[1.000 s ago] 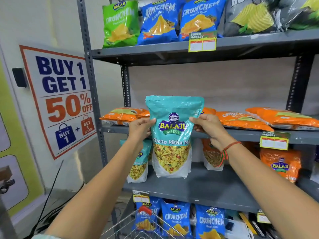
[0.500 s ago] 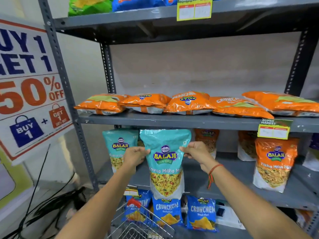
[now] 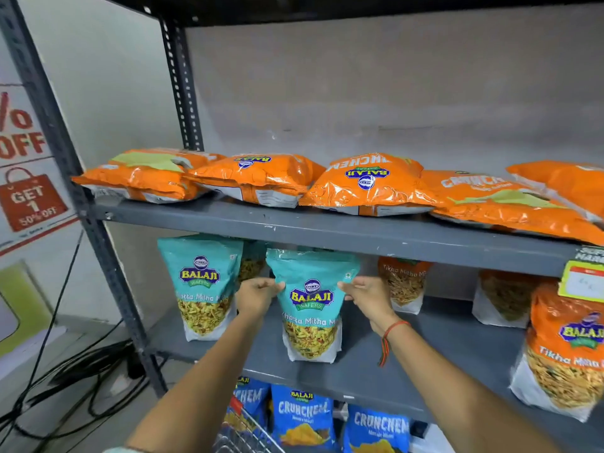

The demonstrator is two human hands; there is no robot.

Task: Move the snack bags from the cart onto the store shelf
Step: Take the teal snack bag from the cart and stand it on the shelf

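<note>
A teal Balaji Khatta Mitha bag stands upright on the grey middle shelf, its base touching the shelf board. My left hand grips its left edge and my right hand grips its right edge, both just below the top seal. A second teal bag stands to its left, with another partly hidden behind. The wire cart shows only as a corner at the bottom, in front of the lowest shelf.
Orange bags lie flat on the shelf above. Orange Tikha Mitha bags stand at the right, and one stands behind my right hand. Blue Crunchem bags fill the lowest shelf. Black cables lie on the floor left of the upright post.
Both hands carried the teal bag down from chest height and forward under the upper shelf; it now rests on the middle shelf board beside the other teal bag.
</note>
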